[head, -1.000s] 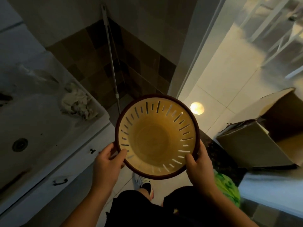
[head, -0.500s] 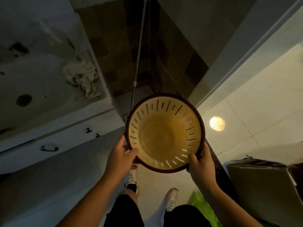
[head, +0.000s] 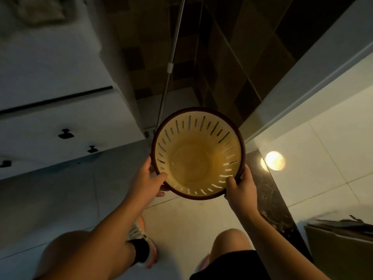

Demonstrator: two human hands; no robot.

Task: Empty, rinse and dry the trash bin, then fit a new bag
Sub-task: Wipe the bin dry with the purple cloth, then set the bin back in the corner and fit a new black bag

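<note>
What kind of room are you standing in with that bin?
Probably a bathroom or wash area: a white cabinet with dark knobs, brown tiled walls, and a shiny tiled floor.

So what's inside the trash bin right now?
Nothing shows inside the trash bin: only its bare yellow slotted wall and base, with no bag fitted. Both thumbs hook over the rim. Any water film cannot be told.
</note>
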